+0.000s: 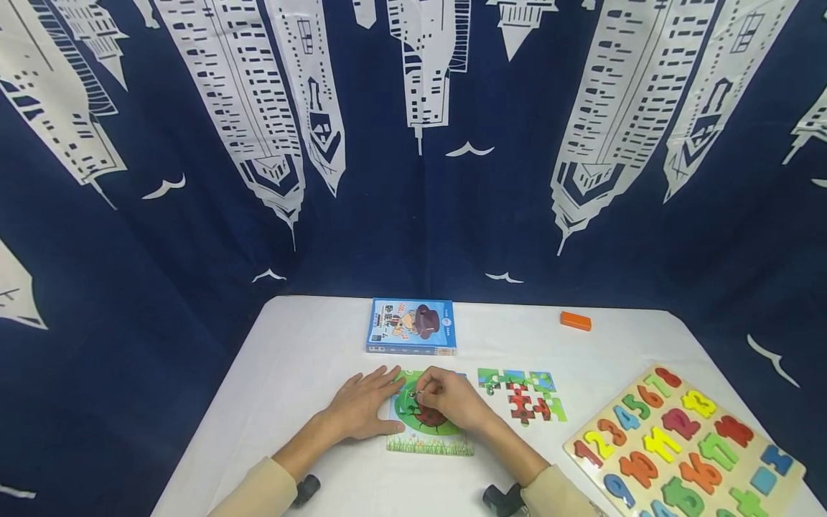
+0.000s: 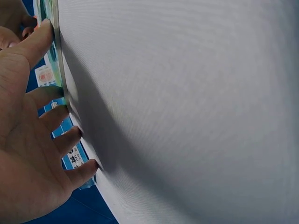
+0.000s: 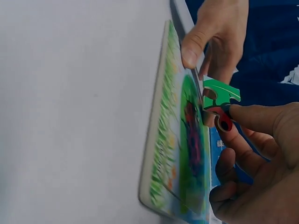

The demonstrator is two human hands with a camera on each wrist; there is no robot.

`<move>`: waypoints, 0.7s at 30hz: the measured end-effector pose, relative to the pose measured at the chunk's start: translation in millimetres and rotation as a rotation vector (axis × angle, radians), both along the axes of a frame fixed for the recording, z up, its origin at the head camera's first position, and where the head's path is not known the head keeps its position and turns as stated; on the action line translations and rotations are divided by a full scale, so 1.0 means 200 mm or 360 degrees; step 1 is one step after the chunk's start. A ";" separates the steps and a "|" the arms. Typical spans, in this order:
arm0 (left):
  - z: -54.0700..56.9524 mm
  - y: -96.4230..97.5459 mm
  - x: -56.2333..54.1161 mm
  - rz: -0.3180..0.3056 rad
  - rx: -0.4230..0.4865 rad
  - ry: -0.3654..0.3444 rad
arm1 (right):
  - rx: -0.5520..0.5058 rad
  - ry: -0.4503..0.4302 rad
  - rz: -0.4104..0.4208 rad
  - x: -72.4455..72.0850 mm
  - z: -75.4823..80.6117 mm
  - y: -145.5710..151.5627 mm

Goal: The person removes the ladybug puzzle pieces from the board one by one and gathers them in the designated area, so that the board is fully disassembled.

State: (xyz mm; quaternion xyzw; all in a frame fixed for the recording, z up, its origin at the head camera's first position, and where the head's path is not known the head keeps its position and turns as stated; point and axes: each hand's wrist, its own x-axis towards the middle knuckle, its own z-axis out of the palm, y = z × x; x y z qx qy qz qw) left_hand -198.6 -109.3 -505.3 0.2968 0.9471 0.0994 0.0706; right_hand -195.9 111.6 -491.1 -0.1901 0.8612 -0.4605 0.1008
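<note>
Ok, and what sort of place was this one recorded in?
Probably a staged indoor tabletop setup: a white table before a navy cloth printed with upside-down buildings, with a ladybug puzzle and a wooden number board laid out on it.

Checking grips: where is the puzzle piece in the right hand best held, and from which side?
Likely pinch the thin, flat puzzle piece by its red end, across the faces, coming from the person's right, so the notched green end is free.
</note>
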 end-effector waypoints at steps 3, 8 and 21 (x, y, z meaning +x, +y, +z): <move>0.00 0.00 0.00 -0.0003 -0.0007 0.0009 | 0.0017 -0.0004 -0.0020 -0.01 0.02 0.03; 0.00 0.00 -0.01 -0.0012 -0.0006 0.0025 | 0.0027 -0.0042 -0.0056 -0.04 0.06 0.13; -0.01 -0.01 -0.01 -0.0016 0.0028 -0.0002 | 0.0335 -0.0168 -0.0268 -0.07 0.13 0.42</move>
